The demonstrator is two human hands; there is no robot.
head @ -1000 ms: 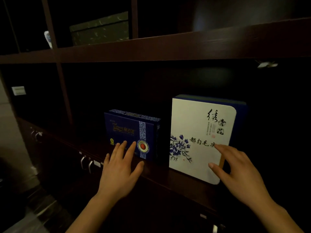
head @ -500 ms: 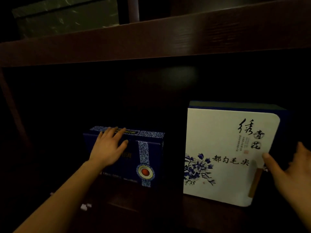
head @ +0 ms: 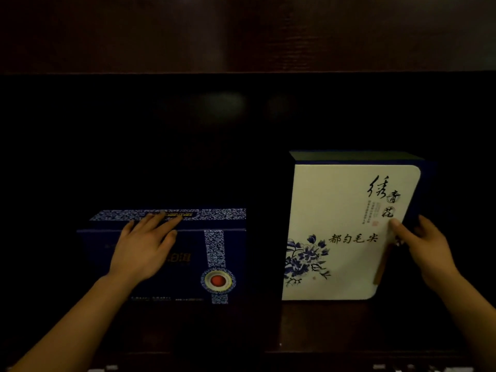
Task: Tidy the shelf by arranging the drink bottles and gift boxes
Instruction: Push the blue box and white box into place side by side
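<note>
On a dark wooden shelf (head: 322, 326), under a second board (head: 241, 36) that runs across the top of the view: two gift boxes, both upright, apart, with a dark gap between them.

To the left, a low, wide dark blue gift box (head: 188, 280), with a blue-and-white patterned band down its front and a round red emblem (head: 218, 280) near the bottom. Left hand (head: 145, 251) laid flat against its front, fingers straight and reaching over the top front edge onto the patterned top.

To the right, a taller white gift box (head: 335, 210) with a dark blue back, black calligraphy and a blue flower print (head: 306, 253). Right hand (head: 426, 251) clamped on its right edge, thumb pressed to the white front, fingers curled round the dark side.

Hands well apart, one on each box. Deeper inside the shelf, too dark to tell anything.
</note>
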